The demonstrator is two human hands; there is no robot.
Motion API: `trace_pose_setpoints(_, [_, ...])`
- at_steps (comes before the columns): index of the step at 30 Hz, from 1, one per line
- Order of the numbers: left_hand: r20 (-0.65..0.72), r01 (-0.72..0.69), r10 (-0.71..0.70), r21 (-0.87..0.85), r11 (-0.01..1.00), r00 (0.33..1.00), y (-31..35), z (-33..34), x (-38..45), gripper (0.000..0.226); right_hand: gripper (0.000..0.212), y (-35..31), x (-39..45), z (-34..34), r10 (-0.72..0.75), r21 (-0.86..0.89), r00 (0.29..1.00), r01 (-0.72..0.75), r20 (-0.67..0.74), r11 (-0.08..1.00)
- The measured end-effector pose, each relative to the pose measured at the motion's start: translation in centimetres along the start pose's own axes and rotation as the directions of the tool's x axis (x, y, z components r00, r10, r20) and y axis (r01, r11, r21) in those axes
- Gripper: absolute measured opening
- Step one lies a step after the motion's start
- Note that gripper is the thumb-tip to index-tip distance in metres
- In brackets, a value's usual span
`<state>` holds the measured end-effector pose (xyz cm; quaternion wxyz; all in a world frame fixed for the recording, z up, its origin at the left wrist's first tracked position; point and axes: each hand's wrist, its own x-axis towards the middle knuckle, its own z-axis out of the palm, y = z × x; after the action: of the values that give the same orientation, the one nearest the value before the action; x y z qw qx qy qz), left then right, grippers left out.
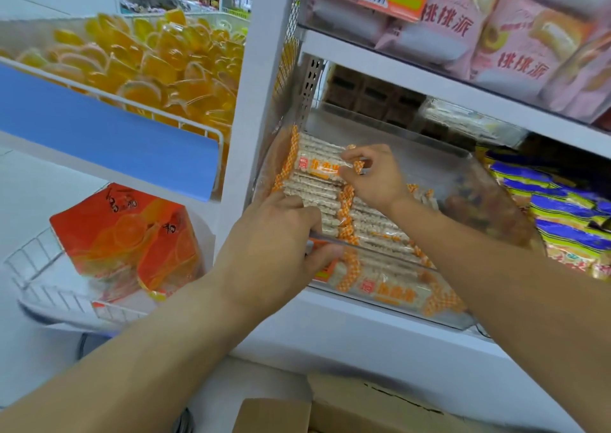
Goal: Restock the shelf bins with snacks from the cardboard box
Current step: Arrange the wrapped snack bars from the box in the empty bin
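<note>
Head view: both hands in clear bin (456,320) on middle shelf. Left hand (277,250) at bin's front left corner, fingers curled over front wall, gripping it. Right hand (370,176) farther back, fingers pinching end of snack pack (317,164) atop pile. Cardboard box (347,409) below, bottom edge.
</note>
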<state>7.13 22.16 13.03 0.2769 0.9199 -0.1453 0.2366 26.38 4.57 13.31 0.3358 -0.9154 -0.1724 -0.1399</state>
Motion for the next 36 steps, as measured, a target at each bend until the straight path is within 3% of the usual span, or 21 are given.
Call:
trace_pose_setpoints(4, [0.008,0.003,-0.004,0.005,1.000,1.000,-0.2,0.1,0.1,0.047,0.025,-0.1,0.2,0.1,-0.033,-0.022,0.999,0.034,0.038,0.999])
trace_pose_setpoints(10, [0.023,-0.008,0.007,0.024,1.000,1.000,-0.4,0.4,0.1,0.051,0.048,-0.8,0.0,-1.4,0.021,-0.072,0.998,-0.017,0.060,0.997])
trace_pose_setpoints(14, [0.041,0.011,-0.012,0.020,1.000,0.999,-0.3,0.1,0.2,0.050,0.033,-2.3,-1.9,-4.6,-0.058,-0.070,0.998,0.059,0.017,0.996])
trace_pose_setpoints(17, [0.016,0.002,-0.003,0.067,0.998,1.000,0.3,0.0,-0.1,0.035,0.012,-4.3,-5.9,-7.9,-0.092,0.110,0.996,0.090,0.018,0.990])
trace_pose_setpoints(20, [-0.069,-0.059,0.074,0.207,0.977,0.995,1.8,0.5,-0.3,0.026,0.009,-5.2,-11.8,-10.9,-0.113,0.274,0.985,0.072,0.134,0.959])
trace_pose_setpoints(23, [-0.078,-0.215,0.226,0.126,0.968,0.971,4.8,1.6,-0.9,0.019,0.006,-4.0,-18.5,-13.1,-0.110,0.398,0.950,-0.017,0.294,0.917])
trace_pose_setpoints(25, [0.011,-0.283,0.284,-0.043,0.958,0.959,6.6,3.2,-2.0,0.015,0.006,-2.3,-22.9,-14.0,-0.062,0.406,0.908,-0.124,0.415,0.905])
trace_pose_setpoints(27, [0.195,-0.238,0.275,-0.194,0.952,0.942,8.3,5.1,-3.7,0.012,0.004,0.1,-26.8,-14.3,0.004,0.327,0.860,-0.198,0.510,0.924])
trace_pose_setpoints(31, [0.559,-0.204,0.275,-0.187,0.961,0.782,10.3,10.9,-7.8,0.006,0.005,5.9,-34.3,-13.5,0.184,0.132,0.776,-0.325,0.603,0.937])
trace_pose_setpoints(34, [0.694,-0.164,0.245,-0.182,0.970,0.677,11.3,14.9,-11.1,0.009,0.007,9.5,-38.7,-12.8,0.256,0.136,0.740,-0.424,0.622,0.895])
trace_pose_setpoints(36, [0.768,-0.051,0.169,-0.176,0.983,0.618,11.4,17.4,-13.2,0.011,0.007,11.7,-41.2,-12.3,0.321,0.136,0.727,-0.492,0.607,0.860])
